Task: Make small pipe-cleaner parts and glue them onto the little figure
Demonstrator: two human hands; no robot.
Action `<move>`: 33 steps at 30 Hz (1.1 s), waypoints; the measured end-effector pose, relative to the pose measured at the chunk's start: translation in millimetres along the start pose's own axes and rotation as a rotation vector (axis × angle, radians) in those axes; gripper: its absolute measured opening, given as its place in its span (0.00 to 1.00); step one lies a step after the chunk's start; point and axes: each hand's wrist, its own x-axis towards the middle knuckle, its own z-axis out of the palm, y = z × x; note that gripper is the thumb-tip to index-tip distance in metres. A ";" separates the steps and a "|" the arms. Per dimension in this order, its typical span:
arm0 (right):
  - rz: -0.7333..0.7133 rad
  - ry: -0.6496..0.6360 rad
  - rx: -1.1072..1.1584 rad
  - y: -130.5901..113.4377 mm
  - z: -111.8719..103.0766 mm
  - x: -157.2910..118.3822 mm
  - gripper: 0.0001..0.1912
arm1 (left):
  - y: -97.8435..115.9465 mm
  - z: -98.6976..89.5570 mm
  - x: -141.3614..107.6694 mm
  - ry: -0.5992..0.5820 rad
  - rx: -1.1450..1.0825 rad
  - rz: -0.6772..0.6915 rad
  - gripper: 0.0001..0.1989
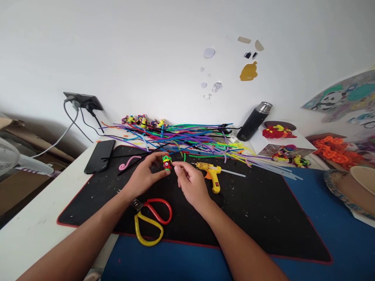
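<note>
On the left of your desk [35, 195], a dark phone [99, 156] lies flat beside the black mat [258, 218]. Next comes a curled pink strip [124, 164] near your left hand [140, 177], whose fingers are closed to a pinch around a small red, green and yellow figure [166, 164], held up over the mat. Below that hand lie scissors [152, 214] with red and yellow handles spread apart. Your right hand [191, 185] has its fingers curled just beside the figure; you cannot tell whether their tips grip anything. Further right lies a yellow glue gun [213, 175], then a black flask [254, 121] leans in view.
</note>
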 end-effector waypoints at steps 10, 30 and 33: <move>-0.023 0.002 -0.063 2.5 1.7 0.0 0.22 | -3.0 1.8 -0.7 0.036 0.019 -0.003 0.31; 0.008 0.001 0.034 5.3 3.4 0.4 0.23 | -3.7 3.5 -2.4 0.028 0.017 0.029 0.29; -0.017 -0.006 -0.007 5.3 3.8 0.1 0.22 | -3.3 4.2 -2.9 0.027 0.023 0.029 0.28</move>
